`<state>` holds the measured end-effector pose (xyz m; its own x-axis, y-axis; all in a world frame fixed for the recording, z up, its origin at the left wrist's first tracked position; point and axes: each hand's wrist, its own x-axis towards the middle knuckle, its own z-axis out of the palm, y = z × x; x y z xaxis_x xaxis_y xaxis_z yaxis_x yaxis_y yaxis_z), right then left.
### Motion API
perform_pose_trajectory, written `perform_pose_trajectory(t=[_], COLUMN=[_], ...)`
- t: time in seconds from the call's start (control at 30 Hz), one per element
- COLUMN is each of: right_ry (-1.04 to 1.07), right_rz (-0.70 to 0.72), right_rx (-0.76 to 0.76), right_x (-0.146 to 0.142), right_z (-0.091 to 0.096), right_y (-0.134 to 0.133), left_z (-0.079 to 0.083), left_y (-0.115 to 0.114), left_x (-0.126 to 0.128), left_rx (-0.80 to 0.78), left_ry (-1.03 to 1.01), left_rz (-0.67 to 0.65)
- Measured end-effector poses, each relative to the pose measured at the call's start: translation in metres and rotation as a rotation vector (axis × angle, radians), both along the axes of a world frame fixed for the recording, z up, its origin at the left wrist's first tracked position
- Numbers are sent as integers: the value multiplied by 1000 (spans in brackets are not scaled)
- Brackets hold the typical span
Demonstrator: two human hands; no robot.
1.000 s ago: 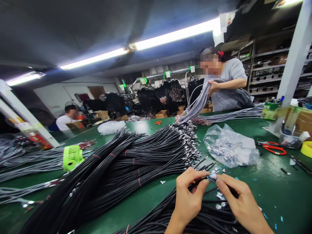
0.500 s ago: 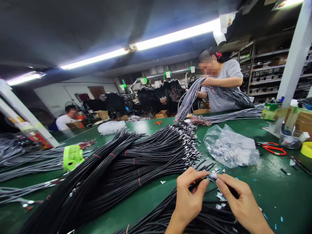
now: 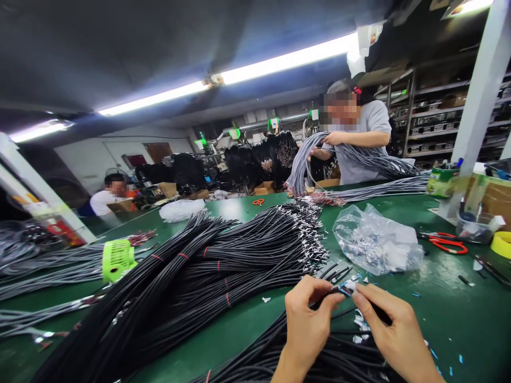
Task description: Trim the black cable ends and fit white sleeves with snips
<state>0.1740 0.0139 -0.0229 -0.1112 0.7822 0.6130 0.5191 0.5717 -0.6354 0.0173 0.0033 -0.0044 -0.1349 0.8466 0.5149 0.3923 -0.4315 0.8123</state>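
My left hand and my right hand meet low in the middle of the view, fingertips together. Between them they pinch the end of a black cable, where a small white piece sits at the tip. Under both hands lies a bundle of black cables. A larger heap of black cables with bare metal ends spreads to the left over the green table.
A crumpled clear plastic bag lies just beyond my hands. Red scissors, a yellow tape roll and a green can sit at right. A green fan lies at left. A person across the table handles grey cables.
My hands stay pinched on the cable end, almost still. The person across the table has lifted and shifted the grey cable bundle to the left.
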Motion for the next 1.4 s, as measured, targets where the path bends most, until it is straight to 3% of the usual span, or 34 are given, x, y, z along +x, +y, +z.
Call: perform_pose_trajectory(t=[0.2, 0.3, 0.4, 0.57, 0.67, 0.8, 0.97, 1.07, 1.4], right_ry=[-16, -27, -54, -69, -33, 123, 192, 206, 260], right_rz=[-32, -23, 5, 44, 75, 125, 210, 189, 253], right_rx=[39, 68, 98, 63, -7, -135, -254, -264, -351], right_x=[-1, 1, 3, 4, 4, 6, 2, 0, 3], right_z=[-1, 1, 3, 9, 11, 11, 13, 15, 14], right_y=[0, -1, -2, -2, -1, 1, 0, -3, 2], left_z=[-3, -1, 0, 2, 4, 5, 3, 5, 6], left_y=[0, -1, -1, 2, 3, 1, -4, -6, -3], left_x=[0, 0, 0, -4, -5, -4, 4, 6, 4], left_rx=[35, -27, -166, -392, -440, -419, -229, -170, -178], left_ry=[67, 72, -66, -393, -459, -385, -37, 89, 172], left_rz=[-82, -124, -237, -549, -618, -561, -355, -312, -277])
